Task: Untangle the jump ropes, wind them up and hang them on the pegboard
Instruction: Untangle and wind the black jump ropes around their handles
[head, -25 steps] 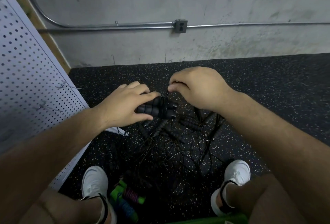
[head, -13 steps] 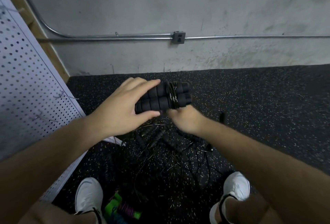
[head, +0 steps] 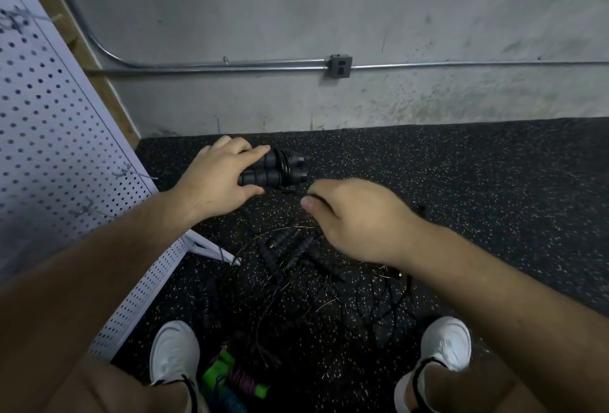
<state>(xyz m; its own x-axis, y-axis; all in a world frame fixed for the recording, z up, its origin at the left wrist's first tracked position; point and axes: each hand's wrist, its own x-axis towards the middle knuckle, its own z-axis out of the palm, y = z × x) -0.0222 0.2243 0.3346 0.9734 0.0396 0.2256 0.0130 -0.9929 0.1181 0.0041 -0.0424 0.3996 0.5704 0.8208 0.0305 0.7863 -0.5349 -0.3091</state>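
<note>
My left hand (head: 217,178) grips a pair of black foam jump-rope handles (head: 280,169) held side by side, with thin black cord wound round their middle. Just to their right and lower, my right hand (head: 356,218) pinches the loose end of that cord between thumb and fingers. Below the hands, a tangle of more black ropes and handles (head: 296,258) lies on the speckled black floor between my feet. The white pegboard (head: 49,122) leans at the left, with metal hooks (head: 131,173) sticking out of it.
A green, pink and blue rope bundle (head: 234,379) lies by my left white shoe (head: 174,351); my right shoe (head: 445,343) stands opposite. A concrete wall with a metal conduit and outlet box (head: 339,65) closes the back. The pegboard's foot (head: 211,248) juts onto the floor.
My right hand came out from under the handles and now sits to their right, pinching the cord. The left hand with the handles stayed up in front.
</note>
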